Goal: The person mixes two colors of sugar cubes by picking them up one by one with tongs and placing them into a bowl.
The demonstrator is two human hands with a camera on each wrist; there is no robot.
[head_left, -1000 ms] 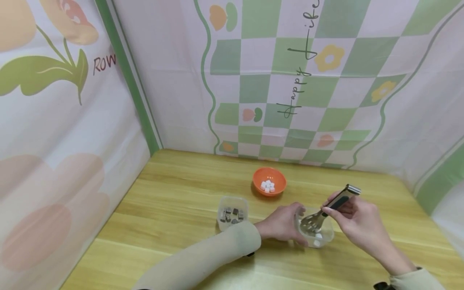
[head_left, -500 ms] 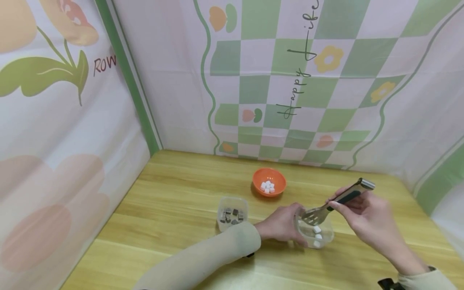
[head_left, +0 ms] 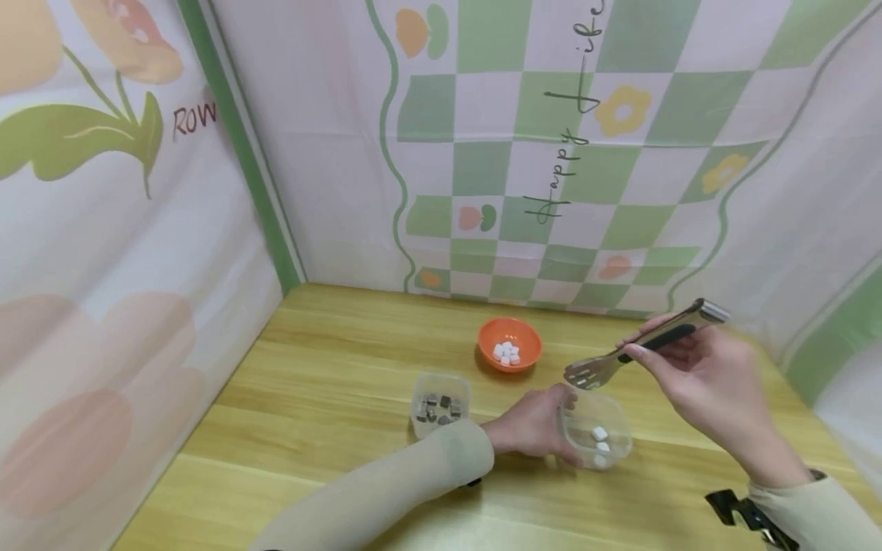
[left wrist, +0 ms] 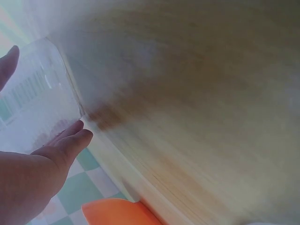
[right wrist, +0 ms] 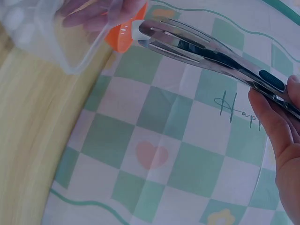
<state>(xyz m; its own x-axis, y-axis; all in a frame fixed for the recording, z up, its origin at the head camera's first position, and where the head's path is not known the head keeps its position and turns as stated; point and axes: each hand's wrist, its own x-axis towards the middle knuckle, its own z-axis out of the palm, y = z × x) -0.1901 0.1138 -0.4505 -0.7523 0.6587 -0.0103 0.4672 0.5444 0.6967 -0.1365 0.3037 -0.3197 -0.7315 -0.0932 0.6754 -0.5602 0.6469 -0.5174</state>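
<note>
Head view: the left hand (head_left: pixel 532 423) grips a clear container (head_left: pixel 584 435) on its nine o'clock side; white cubes (head_left: pixel 601 448) lie inside. At two o'clock of this container, the right hand (head_left: pixel 717 376) grasps metal tongs (head_left: pixel 594 372), their tips beyond the rim towards twelve. An orange bowl (head_left: pixel 488 343) with white cubes stands at ten-thirty, a box of dark cubes (head_left: pixel 418 394) at nine, both on the wooden surface (head_left: pixel 344 367).

Left wrist: thumb and fingers flank the container at ten o'clock.

Right wrist: a white cube (right wrist: pixel 138 30) shows at the tongs' tips, near twelve.
</note>
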